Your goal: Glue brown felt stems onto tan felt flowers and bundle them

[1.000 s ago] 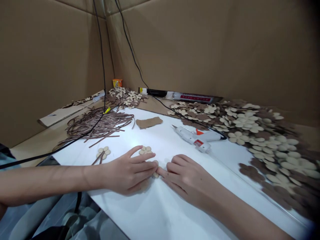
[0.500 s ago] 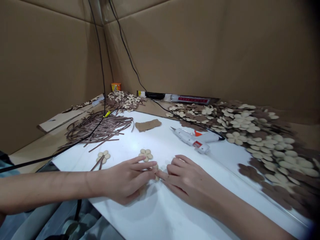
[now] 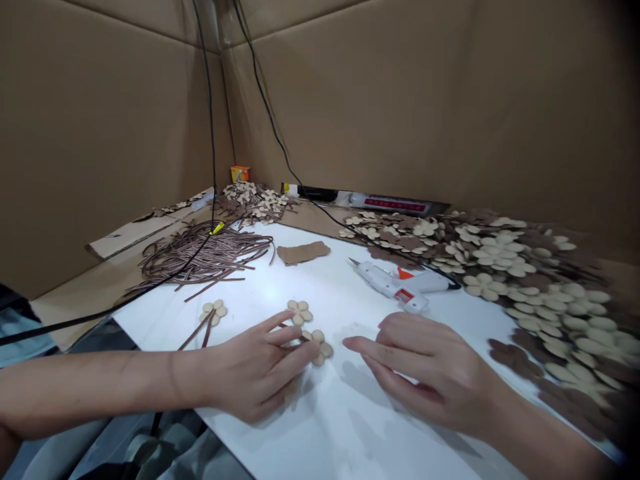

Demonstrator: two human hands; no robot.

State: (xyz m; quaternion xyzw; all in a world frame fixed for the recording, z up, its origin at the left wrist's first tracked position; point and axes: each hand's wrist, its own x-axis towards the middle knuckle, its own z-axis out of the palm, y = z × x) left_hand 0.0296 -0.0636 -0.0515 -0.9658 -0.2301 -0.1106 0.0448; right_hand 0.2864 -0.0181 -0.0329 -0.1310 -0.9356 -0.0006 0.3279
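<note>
My left hand [image 3: 255,368] lies flat on the white board [image 3: 265,287], its fingertips reaching a small beige flower cut-out [image 3: 316,347] and a thin brown strip that runs under the fingers. It grips nothing that I can see. My right hand [image 3: 430,370] rests to the right of that flower, apart from it, with empty, loosely curled fingers. A second beige flower [image 3: 299,312] lies just above my left fingers. Further left, a third flower [image 3: 213,312] sits on brown strips [image 3: 197,331].
A white hot glue gun [image 3: 389,283] and a brown scrap [image 3: 303,253] lie on the board. A tangle of brown strips [image 3: 205,260] is on the left. Heaps of beige and brown flower cut-outs [image 3: 520,280] spread right, with another heap [image 3: 253,203] behind. Cardboard walls and black cables stand beyond.
My right hand has drawn back to the right, and the flower between my hands now shows fully. My left hand has shifted slightly left. The view has tilted a little.
</note>
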